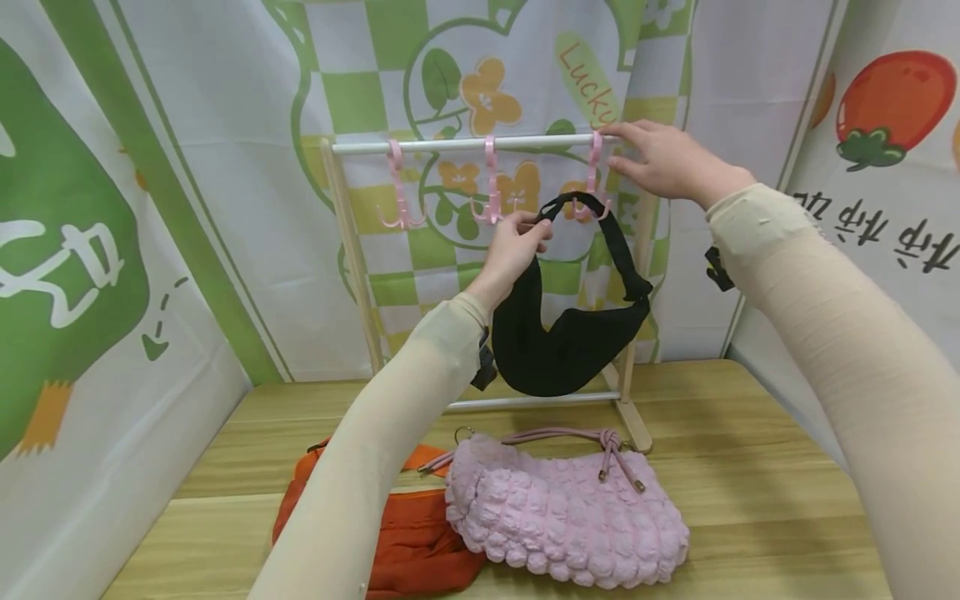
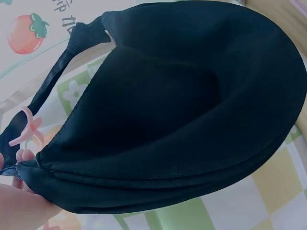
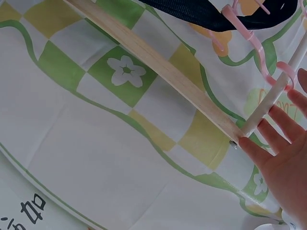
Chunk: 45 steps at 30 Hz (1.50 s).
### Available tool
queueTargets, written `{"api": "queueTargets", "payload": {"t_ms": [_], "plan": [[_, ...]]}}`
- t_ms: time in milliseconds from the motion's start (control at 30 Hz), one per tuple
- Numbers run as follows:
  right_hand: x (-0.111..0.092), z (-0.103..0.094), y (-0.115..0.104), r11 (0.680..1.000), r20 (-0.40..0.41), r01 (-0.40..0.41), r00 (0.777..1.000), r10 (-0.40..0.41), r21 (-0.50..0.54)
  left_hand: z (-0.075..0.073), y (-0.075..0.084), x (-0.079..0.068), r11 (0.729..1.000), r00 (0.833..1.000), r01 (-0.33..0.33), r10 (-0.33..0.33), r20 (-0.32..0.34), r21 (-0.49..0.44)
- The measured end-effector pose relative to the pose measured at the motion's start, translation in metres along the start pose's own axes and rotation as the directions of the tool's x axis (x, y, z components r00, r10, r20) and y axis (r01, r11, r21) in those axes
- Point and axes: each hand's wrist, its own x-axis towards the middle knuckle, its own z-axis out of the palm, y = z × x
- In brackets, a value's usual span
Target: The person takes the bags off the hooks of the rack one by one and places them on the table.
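Observation:
A black shoulder bag [image 1: 570, 354] hangs in front of the rack, its strap [image 1: 617, 250] looped up at the lower prongs of the right pink hook [image 1: 594, 162]. My left hand [image 1: 517, 250] pinches the bag where strap and body meet, on its left side. In the left wrist view the black bag [image 2: 192, 124] fills most of the picture, the left hand [image 2: 26, 206] at its lower left corner. My right hand [image 1: 675, 158] is up at the rail's right end, fingers spread and fairly straight beside the hook top. The right wrist view shows its fingertips at the white rail [image 3: 268, 108].
Two more pink hooks [image 1: 397, 179] hang along the rail of the wooden rack [image 1: 352, 250]. On the wooden table [image 1: 757, 483] lie a pink puffy bag [image 1: 570, 517] with a knotted strap and an orange-red bag [image 1: 420, 542], partly behind my left arm. A patterned cloth [image 1: 360, 100] hangs behind.

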Motion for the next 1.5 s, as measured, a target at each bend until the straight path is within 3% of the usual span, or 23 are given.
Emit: {"api": "queueTargets", "payload": {"t_ms": [1133, 1500], "plan": [[-0.001, -0.002, 0.0, 1.0, 0.023, -0.019, 1.0, 0.018, 0.024, 0.007, 0.039, 0.01, 0.991, 0.999, -0.044, 0.041, -0.027, -0.127], [-0.001, -0.002, -0.001, 1.0, 0.013, -0.015, 1.0, 0.014, 0.021, 0.011, 0.05, 0.013, 0.981, 0.995, -0.098, 0.094, -0.032, -0.166]]}}
